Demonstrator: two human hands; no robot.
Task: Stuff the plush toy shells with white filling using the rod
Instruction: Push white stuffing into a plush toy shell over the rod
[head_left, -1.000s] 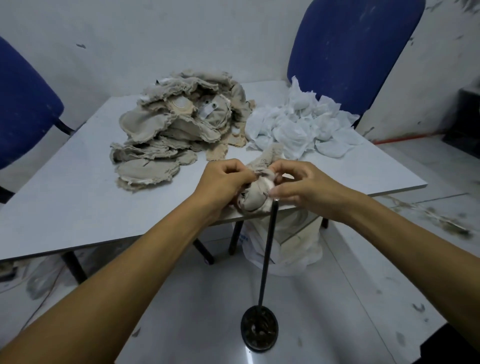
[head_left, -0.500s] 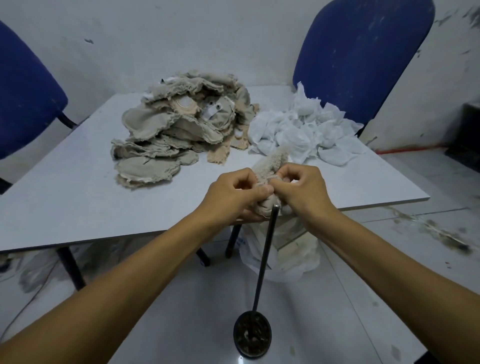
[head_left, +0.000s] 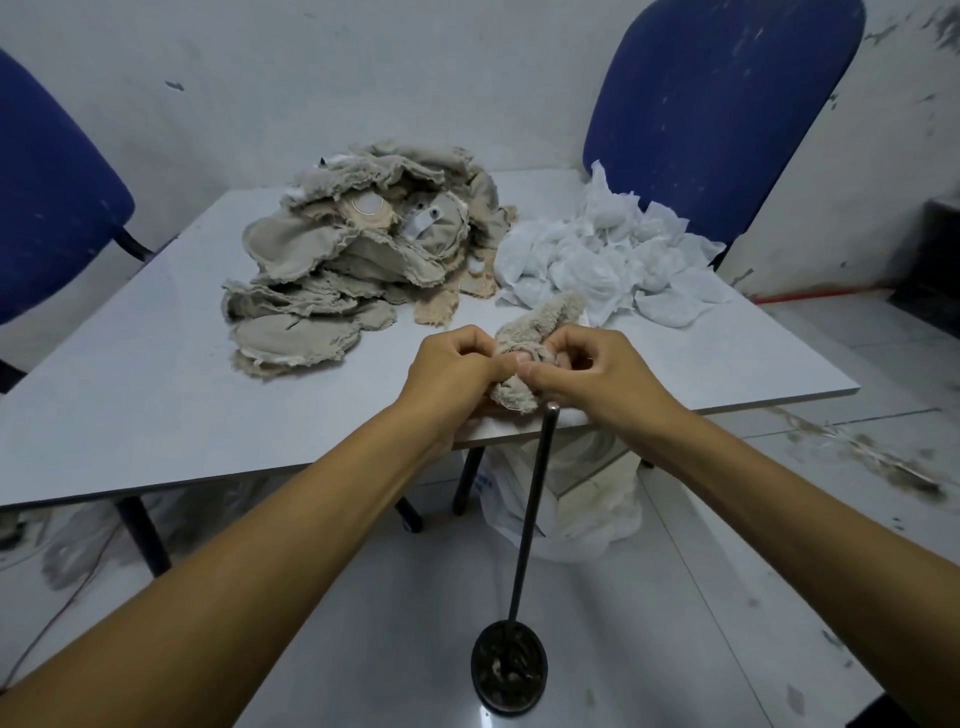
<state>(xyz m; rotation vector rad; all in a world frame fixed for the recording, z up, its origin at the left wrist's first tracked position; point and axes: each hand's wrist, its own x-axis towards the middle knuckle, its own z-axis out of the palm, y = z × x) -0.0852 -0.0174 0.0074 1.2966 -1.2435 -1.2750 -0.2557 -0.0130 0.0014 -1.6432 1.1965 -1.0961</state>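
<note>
A beige plush toy shell (head_left: 535, 325) is pinched between my left hand (head_left: 449, 371) and my right hand (head_left: 597, 371), just above the table's near edge. Both hands grip its lower end, thumbs meeting in the middle; the fuzzy top sticks out beyond my fingers. Directly below stands the dark metal rod (head_left: 532, 512), upright on its round base (head_left: 509, 667) on the floor, with its tip close under the shell. A heap of flat beige shells (head_left: 353, 254) lies on the table at centre left. The white filling (head_left: 602, 254) is piled to its right.
The grey table (head_left: 130, 389) has its near edge just under my hands. Two blue chairs stand behind it, one at the left (head_left: 47, 197) and one at the back right (head_left: 717, 104). A white bag (head_left: 587, 499) sits under the table beside the rod.
Both hands have drawn closer together on the shell and shifted slightly forward over the table edge. The rod tip, earlier against the shell, now shows just below it.
</note>
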